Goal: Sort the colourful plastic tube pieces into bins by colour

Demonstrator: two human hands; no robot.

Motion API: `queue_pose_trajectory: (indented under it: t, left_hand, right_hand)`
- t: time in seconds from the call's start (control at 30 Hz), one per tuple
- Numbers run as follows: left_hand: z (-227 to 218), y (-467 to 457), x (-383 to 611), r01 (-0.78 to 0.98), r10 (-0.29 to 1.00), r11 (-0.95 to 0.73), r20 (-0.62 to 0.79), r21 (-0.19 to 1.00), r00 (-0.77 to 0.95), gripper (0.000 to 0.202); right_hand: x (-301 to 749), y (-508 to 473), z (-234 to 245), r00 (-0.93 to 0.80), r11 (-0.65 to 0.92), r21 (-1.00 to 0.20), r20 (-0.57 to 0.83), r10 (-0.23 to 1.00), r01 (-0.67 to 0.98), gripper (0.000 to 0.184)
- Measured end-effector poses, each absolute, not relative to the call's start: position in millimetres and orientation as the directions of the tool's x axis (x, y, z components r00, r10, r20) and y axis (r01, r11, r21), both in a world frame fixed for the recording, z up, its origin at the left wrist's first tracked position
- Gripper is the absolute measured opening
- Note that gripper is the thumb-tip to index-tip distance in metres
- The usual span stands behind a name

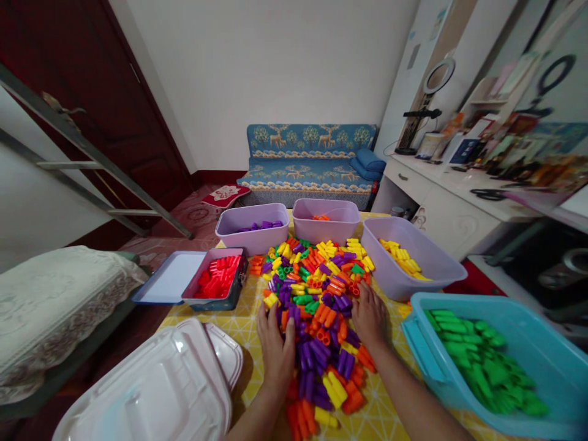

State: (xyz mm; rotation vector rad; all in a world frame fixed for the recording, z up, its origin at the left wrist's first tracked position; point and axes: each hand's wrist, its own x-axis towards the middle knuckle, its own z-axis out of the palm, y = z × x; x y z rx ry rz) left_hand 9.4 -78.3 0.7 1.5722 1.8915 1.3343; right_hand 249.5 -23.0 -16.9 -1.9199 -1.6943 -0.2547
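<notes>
A big heap of small plastic tube pieces [321, 350] in purple, orange, yellow, green and red is spread over a table with a yellow patterned cloth [250, 327]. At the heap's left edge lies my left hand [277, 349], thumb and fingers apart. Its fingertips are beside some yellow pieces [271, 300]; nothing shows in its grasp. My right hand [371, 315] rests against the right edge, fingers stretched forward and touching or close to orange and purple pieces. No held piece is visible there, though part of the palm side is hidden.
Lilac bins with purple [220, 236], orange [326, 229] and yellow pieces [413, 282] line the back. A tin box [236, 294] of red pieces stands left, a blue bin [429, 361] of green ones right. White lids [156, 380] lie front left; a sofa [312, 168] stands beyond.
</notes>
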Motion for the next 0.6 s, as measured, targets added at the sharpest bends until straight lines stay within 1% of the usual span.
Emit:
queue_pose_trajectory:
  t: [0.07,0.17,0.2,0.33,0.43,0.53,0.6]
  left_hand:
    - [7,-52,12,0.472,0.901,-0.101,0.282,0.876,-0.331,0.050]
    - [12,-13,16,0.327,0.915,-0.163,0.267,0.931,-0.304,0.045]
    - [12,-3,16,0.333,0.914,-0.181,0.284,0.925,-0.290,0.042]
    - [6,19,17,0.504,0.872,-0.214,0.397,0.837,-0.288,0.034]
    - [1,19,16,0.506,0.868,-0.223,0.406,0.833,-0.287,0.036]
    - [-1,19,14,0.481,0.879,-0.247,0.403,0.841,-0.255,0.037]
    - [-2,19,14,0.478,0.881,-0.251,0.404,0.842,-0.248,0.037]
  right_hand:
    - [250,-23,-17,0.182,-0.039,-0.286,0.494,0.850,0.957,0.042]
    - [250,-23,-16,0.180,-0.031,-0.293,0.496,0.849,0.956,0.043]
    - [250,-23,-16,0.180,-0.031,-0.293,0.497,0.849,0.956,0.042]
    - [248,-24,-14,0.185,-0.026,-0.303,0.509,0.841,0.953,0.042]
    - [249,-24,-16,0.185,-0.001,-0.340,0.511,0.839,0.940,0.042]
    - [254,-20,-18,0.207,0.034,-0.433,0.498,0.842,0.901,0.044]
    - [257,-17,-16,0.268,0.049,-0.548,0.484,0.833,0.835,0.043]
